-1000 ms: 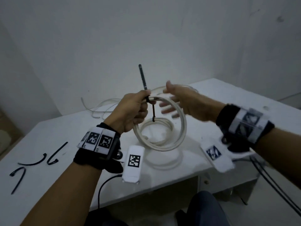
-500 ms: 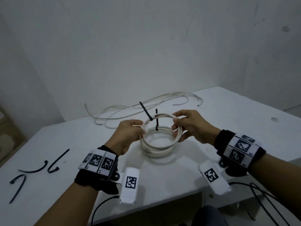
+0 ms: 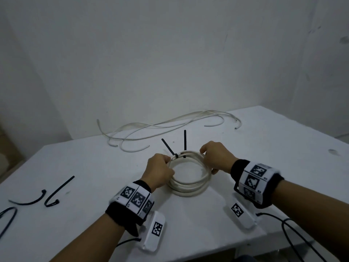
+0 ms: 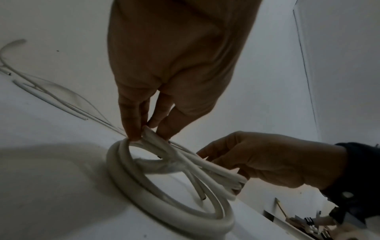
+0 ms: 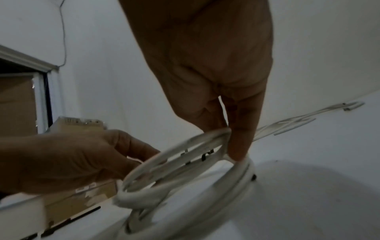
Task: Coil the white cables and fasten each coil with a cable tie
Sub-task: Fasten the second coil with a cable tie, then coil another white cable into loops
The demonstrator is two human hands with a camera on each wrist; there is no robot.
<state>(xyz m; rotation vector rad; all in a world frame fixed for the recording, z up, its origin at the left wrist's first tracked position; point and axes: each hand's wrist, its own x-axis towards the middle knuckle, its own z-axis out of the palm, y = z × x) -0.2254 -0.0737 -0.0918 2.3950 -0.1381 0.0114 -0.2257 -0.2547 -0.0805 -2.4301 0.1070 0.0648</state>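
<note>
A white cable coil (image 3: 188, 186) sits low over the white table (image 3: 264, 148), its near side touching the surface. Two black cable ties (image 3: 176, 155) are fastened on its far rim, tails sticking up. My left hand (image 3: 160, 170) pinches the coil's left side (image 4: 152, 138) between fingertips and thumb. My right hand (image 3: 215, 157) grips the right side, its fingers (image 5: 236, 146) curled round the strands (image 5: 205, 138). Loose white cables (image 3: 170, 125) lie uncoiled at the table's far side.
Several spare black cable ties (image 3: 56, 191) lie at the table's left. The table's front edge (image 3: 207, 250) is close to my wrists, with black leads (image 3: 294, 239) hanging past it at right. A wall rises just behind the table.
Both hands have lowered the tied coil from mid-air down onto the table. My right hand, open a second ago, now grips the coil's right side.
</note>
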